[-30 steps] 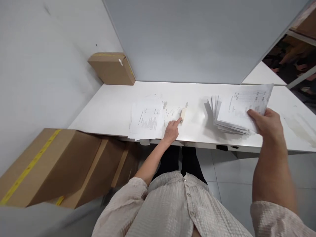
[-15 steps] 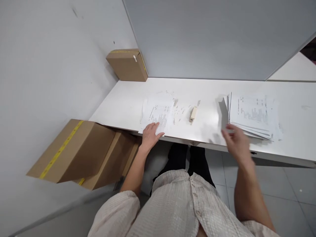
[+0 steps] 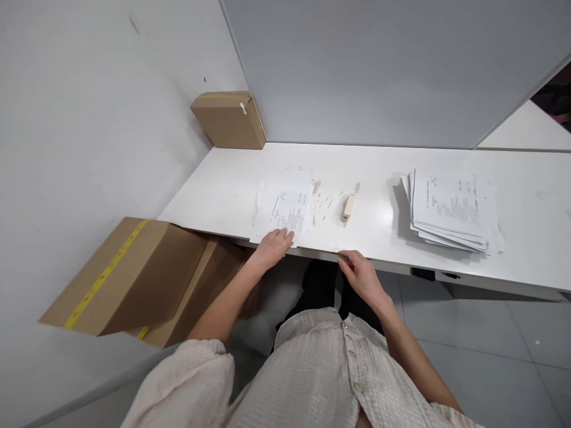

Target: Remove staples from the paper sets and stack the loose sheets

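Observation:
My left hand [image 3: 273,246] rests with fingers spread on the near edge of a small pile of printed sheets [image 3: 284,205] at the front of the white desk [image 3: 223,184]. My right hand [image 3: 360,274] sits at the desk's front edge, fingers loosely curled over it, holding nothing. A small beige stapler [image 3: 348,207] lies between the two paper piles, with tiny scraps scattered around it. A thicker stack of printed papers [image 3: 452,209] lies to the right, apart from both hands.
A grey partition [image 3: 379,65] backs the desk. A closed cardboard box [image 3: 229,119] stands in the far left corner against the wall. Two larger cardboard boxes [image 3: 134,273] with yellow tape lean beside the desk at lower left. Grey tiled floor [image 3: 491,345] lies below right.
My right hand set the thick stack down on the desk and drew back to the front edge. My left hand moved from near the stapler to the left pile's near edge.

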A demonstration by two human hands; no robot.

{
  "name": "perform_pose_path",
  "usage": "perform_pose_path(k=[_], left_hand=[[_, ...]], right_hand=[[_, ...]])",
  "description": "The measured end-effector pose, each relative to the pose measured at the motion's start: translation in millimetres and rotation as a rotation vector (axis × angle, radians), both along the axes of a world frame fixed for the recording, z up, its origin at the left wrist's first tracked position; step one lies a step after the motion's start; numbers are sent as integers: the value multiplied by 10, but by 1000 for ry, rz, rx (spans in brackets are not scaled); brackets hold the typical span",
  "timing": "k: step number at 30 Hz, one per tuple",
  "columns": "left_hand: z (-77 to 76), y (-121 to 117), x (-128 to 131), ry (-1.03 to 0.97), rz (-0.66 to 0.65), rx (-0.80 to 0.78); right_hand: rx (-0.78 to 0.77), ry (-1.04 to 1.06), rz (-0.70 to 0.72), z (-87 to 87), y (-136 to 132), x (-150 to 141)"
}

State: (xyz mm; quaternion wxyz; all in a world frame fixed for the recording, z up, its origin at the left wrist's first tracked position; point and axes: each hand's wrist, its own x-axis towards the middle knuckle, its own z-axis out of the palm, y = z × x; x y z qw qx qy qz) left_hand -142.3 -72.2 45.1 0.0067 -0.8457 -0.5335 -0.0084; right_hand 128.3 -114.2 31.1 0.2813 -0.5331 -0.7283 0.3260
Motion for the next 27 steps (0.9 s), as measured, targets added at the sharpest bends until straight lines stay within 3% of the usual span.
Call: perform_pose_path(k=[8,16,19,23,27], left_hand=[[-1,74,150,88,41,-10],[-19,109,47,-182,225,11],[-11,90,61,-323,270,110],[52,-112,300,-543,150,372],[32,-425,623,-594,-91,356]], right_hand=[[-13,14,10,-31,-38,-59],[-42,51,25,-61,-38,-49],[-84,103,-4,-63,-49,-74],[-345,418,-71,-46,-57,-151],[-733,919,-114,-45,-18,-213]])
